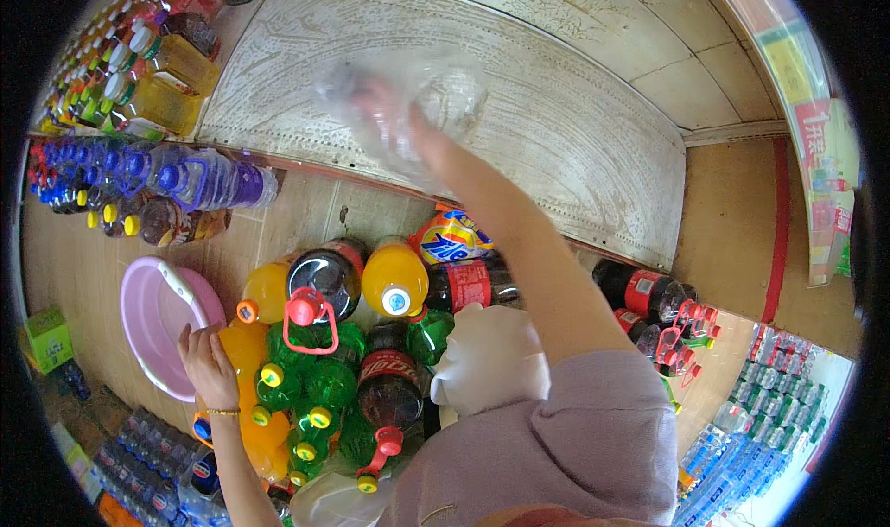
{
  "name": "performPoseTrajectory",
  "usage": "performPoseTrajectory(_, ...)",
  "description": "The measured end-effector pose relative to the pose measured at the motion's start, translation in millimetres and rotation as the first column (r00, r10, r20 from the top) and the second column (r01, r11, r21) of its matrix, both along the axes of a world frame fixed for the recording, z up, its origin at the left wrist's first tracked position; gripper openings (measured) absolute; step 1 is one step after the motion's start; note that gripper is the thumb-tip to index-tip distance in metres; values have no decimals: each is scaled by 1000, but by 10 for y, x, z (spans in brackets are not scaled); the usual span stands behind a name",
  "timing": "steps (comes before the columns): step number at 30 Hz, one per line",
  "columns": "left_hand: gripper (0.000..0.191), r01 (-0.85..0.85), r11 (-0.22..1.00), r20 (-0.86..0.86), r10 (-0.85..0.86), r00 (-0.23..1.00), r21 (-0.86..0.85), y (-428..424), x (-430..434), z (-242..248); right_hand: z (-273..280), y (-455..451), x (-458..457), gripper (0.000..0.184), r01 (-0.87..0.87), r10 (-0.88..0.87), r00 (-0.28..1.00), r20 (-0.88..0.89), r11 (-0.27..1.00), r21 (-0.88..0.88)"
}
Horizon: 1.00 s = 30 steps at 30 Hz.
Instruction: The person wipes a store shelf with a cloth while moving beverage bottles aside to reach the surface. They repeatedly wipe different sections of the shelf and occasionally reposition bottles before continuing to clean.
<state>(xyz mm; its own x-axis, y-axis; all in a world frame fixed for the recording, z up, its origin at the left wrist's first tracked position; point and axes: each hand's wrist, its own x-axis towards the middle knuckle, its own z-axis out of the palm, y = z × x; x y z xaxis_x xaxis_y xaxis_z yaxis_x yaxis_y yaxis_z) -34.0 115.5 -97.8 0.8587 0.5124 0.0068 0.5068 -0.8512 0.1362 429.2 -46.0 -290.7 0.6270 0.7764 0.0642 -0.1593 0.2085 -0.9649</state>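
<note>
My right hand [382, 106] reaches across a white metal shelf board [556, 158] with streaky brownish dirt. It is blurred and wrapped about by crumpled clear plastic [452, 96], seemingly a bag or film, which it grips against the board. Lower left, my left hand [207, 367] hangs with fingers spread beside the rim of a pale purple plastic basin [131, 318]; I cannot tell whether it touches the rim. Orange drink bottles [250, 381] lie just right of that hand. Nothing is visible in its fingers.
Large cola [389, 402], orange and green soda bottles [330, 384] crowd the floor before me, with a Tide bag [452, 238] behind. Oil bottles [167, 96] and purple-labelled bottles [229, 183] stand at left. More cola bottles [646, 294] and water packs [730, 471] are at right.
</note>
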Motion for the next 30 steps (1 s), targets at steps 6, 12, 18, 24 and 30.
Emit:
performPoseTrajectory(6,29,-56,998,21,57,998,-42,-54,35,38,-480,-3257,1647,45,779,52,387,921,516,-357)
performPoseTrajectory(12,30,-135,990,20,136,990,-43,-131,87,97,-890,-5414,2373,53,924,931,360,-59,-364,-117)
performPoseTrajectory(18,27,-193,977,57,199,978,-89,-178,163,158,-1064,-1933,3205,44,931,559,-174,811,361,-49)
performPoseTrajectory(24,25,-210,976,23,211,977,-62,-198,192,210,-1085,973,2625,42,503,67,599,798,744,-440)
performPoseTrajectory(30,30,-204,975,40,208,977,-88,-179,172,199,-895,-1387,3073,45,734,222,262,939,586,-343)
